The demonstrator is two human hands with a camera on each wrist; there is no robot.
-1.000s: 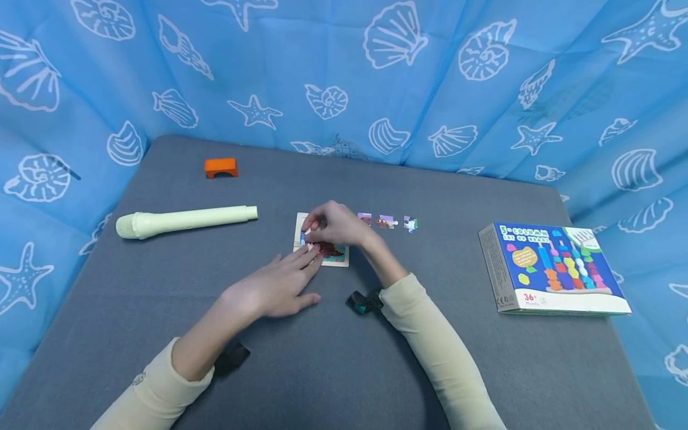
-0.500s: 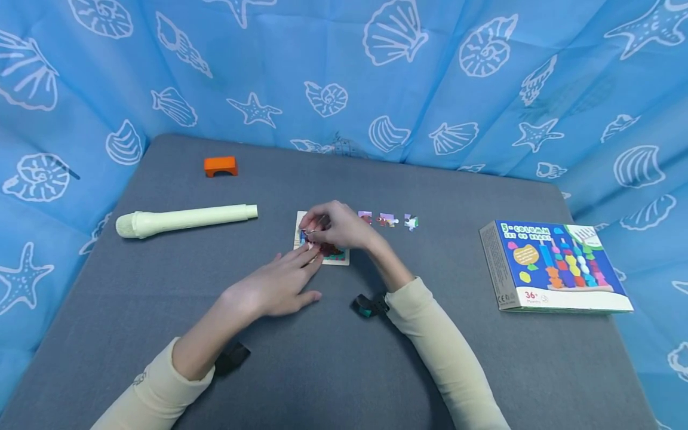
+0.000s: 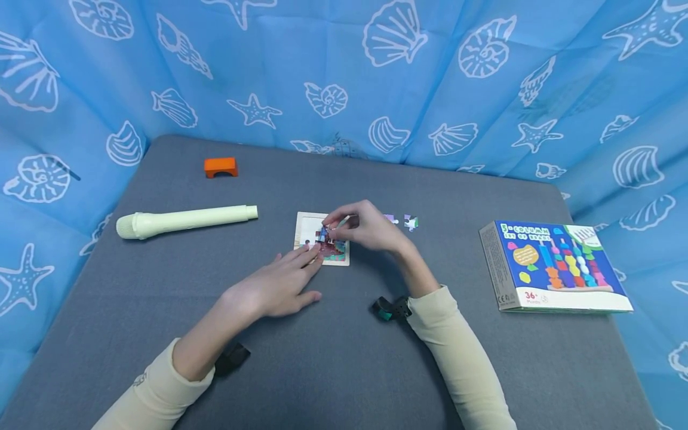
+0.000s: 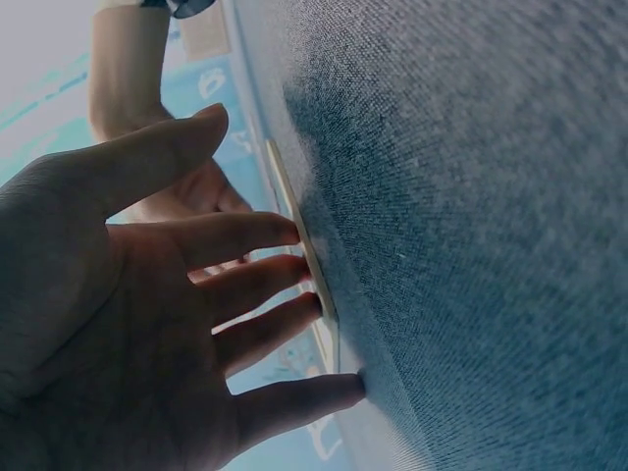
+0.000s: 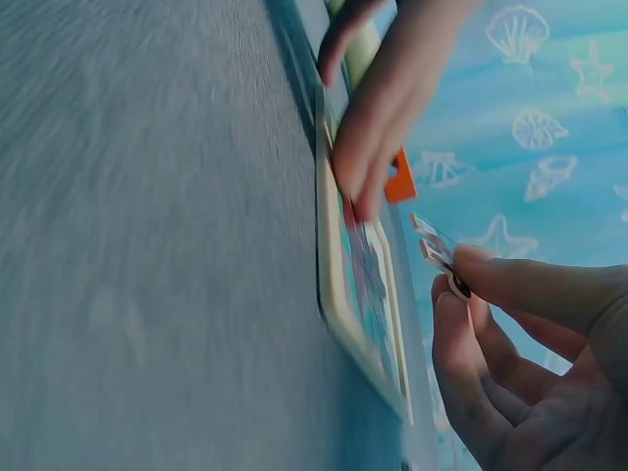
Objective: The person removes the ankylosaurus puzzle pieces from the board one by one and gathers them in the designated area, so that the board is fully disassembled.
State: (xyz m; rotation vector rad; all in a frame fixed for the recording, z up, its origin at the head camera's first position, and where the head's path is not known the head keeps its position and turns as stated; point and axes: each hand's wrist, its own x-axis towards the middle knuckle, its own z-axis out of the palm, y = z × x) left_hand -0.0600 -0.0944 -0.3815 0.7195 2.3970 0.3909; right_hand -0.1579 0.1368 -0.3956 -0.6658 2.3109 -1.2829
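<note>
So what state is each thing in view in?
Jigsaw tray, lying flat, partly filled
Held jigsaw piece, clear of the tray
Loose jigsaw pieces, two visible, lying apart
Left hand, fingers straight, touching tray
Right hand, pinching jigsaw piece
Toy microphone, lying on its side
Orange arch block, opening down
Bead-set box, lying flat, looks closed

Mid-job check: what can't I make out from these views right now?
Held puzzle piece: its full picture; the right hand covers part in the head view, and the right wrist view shows it nearly edge-on.
Puzzle tray: near-left corner, under the left hand, head view.
Loose piece: left side, behind the right hand, head view.
Box: finest print, too small, head view.
</note>
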